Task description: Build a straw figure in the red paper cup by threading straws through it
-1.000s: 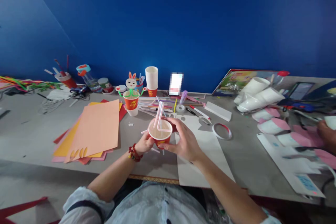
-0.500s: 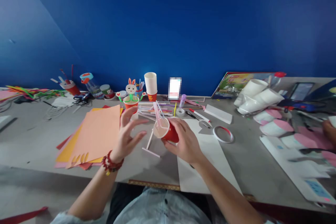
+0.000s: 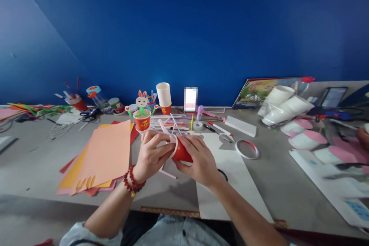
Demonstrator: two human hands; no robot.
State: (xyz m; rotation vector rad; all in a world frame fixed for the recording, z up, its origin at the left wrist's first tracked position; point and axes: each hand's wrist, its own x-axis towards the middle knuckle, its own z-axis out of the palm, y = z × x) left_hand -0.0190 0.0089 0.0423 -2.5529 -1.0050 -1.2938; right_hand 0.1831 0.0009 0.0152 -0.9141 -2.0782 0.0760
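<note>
Red paper cup (image 3: 183,154): held over the left edge of the white paper sheet (image 3: 236,165); tipped on its side, pale rim turned left, base toward the right palm.
Right hand (image 3: 201,159): wrapped around the outside of the cup, fingers curled over the top and thumb below; partly above the white paper sheet.
Left hand (image 3: 151,159): left of the white paper sheet, fingers bent together at the cup's mouth, touching the rim; whether pinching anything inside, cannot tell.
Red bead bracelet (image 3: 133,181): around the left wrist, left of the white paper sheet.
Pale pink straws (image 3: 163,127): sticking up behind the left fingers, left of the white paper sheet's far edge; lower ends hidden.
Loose straw (image 3: 168,173): lying on the table just left of the white paper sheet, below the cup.
Rabbit-figure cup (image 3: 142,122): upright, beyond the white paper sheet and to its left; fitted with a paper rabbit and green arms.
Colored paper stack (image 3: 108,153): well left of the white paper sheet, peach on top, orange and red showing beneath.
White tape ring (image 3: 255,157): lying flat just right of the white paper sheet, red inside.
Black marker (image 3: 210,128): beyond the white paper sheet's far edge, near a red-and-white marker (image 3: 219,128).
Bagged white cups (image 3: 288,105): far right of the white paper sheet, lying in clear plastic.
</note>
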